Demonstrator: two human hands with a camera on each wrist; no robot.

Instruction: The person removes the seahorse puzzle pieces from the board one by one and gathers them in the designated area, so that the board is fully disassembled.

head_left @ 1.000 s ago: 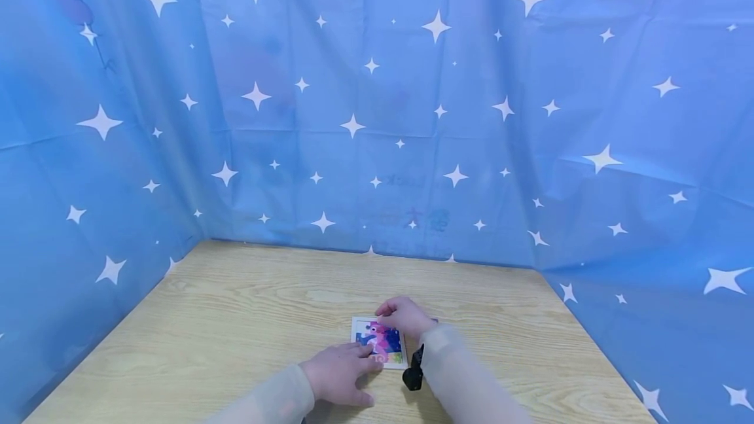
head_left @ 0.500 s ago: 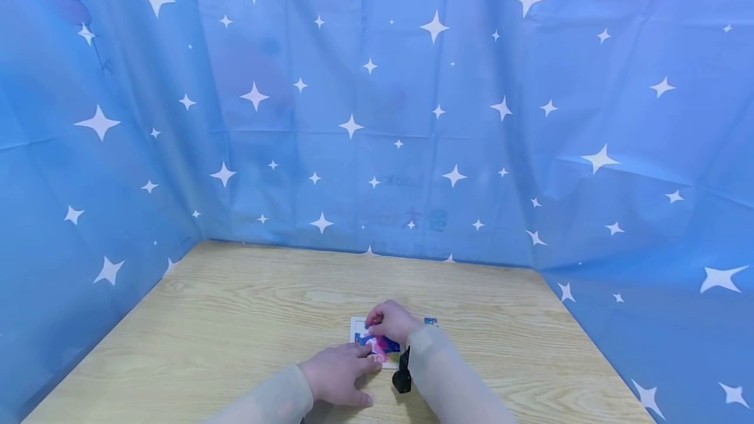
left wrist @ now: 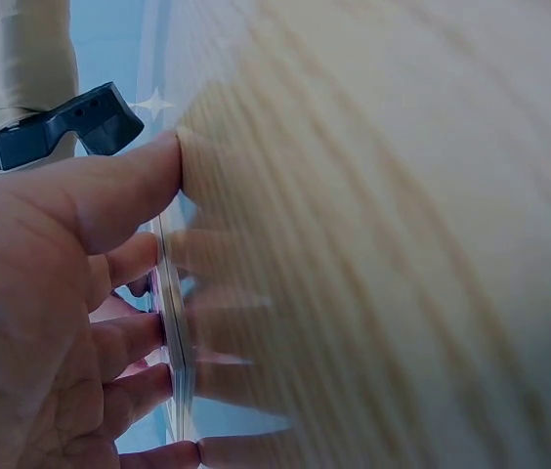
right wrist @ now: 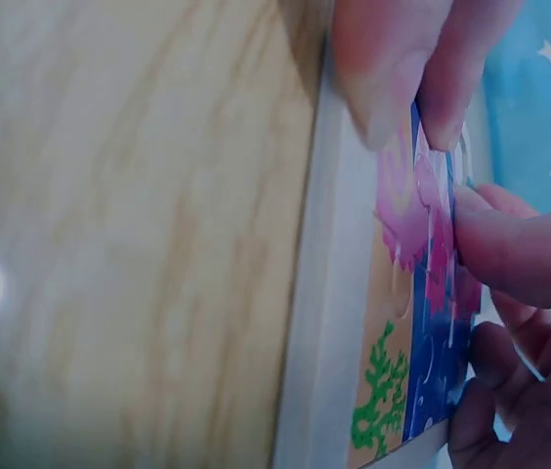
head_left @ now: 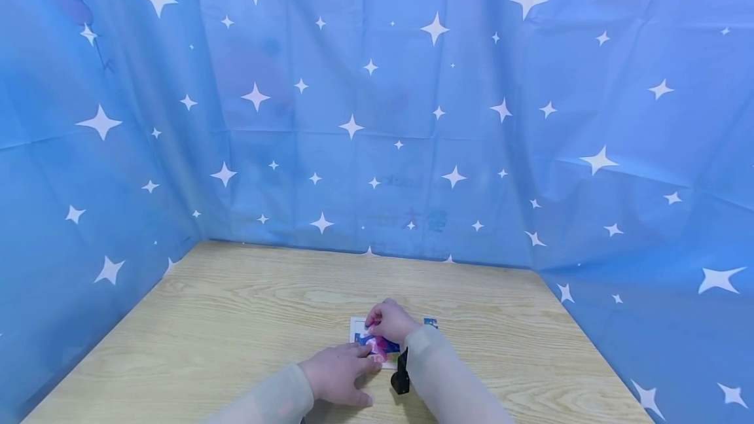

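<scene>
A small jigsaw puzzle in a white frame (head_left: 353, 327), with a pink figure on blue, lies on the wooden table. My left hand (head_left: 341, 371) rests with extended fingers on its lower left part. In the left wrist view my left hand (left wrist: 51, 293) has its fingertips along the frame's edge. My right hand (head_left: 393, 322) bends over the upper part, thumb and forefinger pinching a dark blue puzzle piece (head_left: 368, 326), mostly hidden by the fingers. The right wrist view has green seaweed (right wrist: 381, 391) on the puzzle's sandy strip, close to my right hand (right wrist: 534, 283).
A loose blue puzzle piece (head_left: 430, 322) lies on the table (head_left: 265, 306) just right of the right hand. A black wrist camera (head_left: 400, 375) hangs under the right wrist. A blue star-printed curtain (head_left: 377, 116) surrounds the table's back and sides.
My right hand has shifted slightly left and inward over the puzzle, then stayed there. The loose piece at the right has come into fuller view. My left hand has kept its place.
</scene>
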